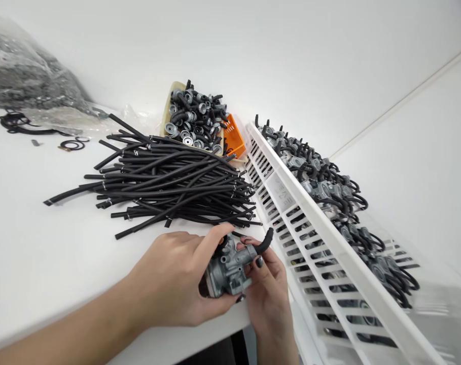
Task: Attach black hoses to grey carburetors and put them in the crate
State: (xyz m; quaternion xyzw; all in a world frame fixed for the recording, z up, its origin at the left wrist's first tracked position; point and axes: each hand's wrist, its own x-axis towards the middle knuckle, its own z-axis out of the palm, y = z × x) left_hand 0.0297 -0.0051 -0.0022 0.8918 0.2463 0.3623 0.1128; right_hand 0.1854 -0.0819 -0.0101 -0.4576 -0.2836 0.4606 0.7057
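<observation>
On the left of the white table (36, 248) lies a clear plastic bag (28, 66) of small grey parts, with thin black rubber rings (72, 145) below it. To its right spreads a loose heap of straight black rubber tubes (169, 182), some marked in white. The left hand (177, 279) grasps a grey cast-metal carburetor-like body (230, 274), its thumb and fingers wrapped around the bulk. Behind the heap, a cream plastic tub (165, 111) holds silvery round caps with short black rubber elbows, beside a bright orange plastic container (234, 137).

The metal body sits in both hands, near the tubes; the right hand (270, 289) grips its narrower end, where a curved black rubber elbow (266, 243) sticks out. At far right, a white slotted plastic crate (291, 187) holds many similar grey metal units (321, 190), many with looped black tubes. The held piece seems only part-way to that state: its elbow is on, but no looped tube shows, and plenty of tubes and caps remain loose.
</observation>
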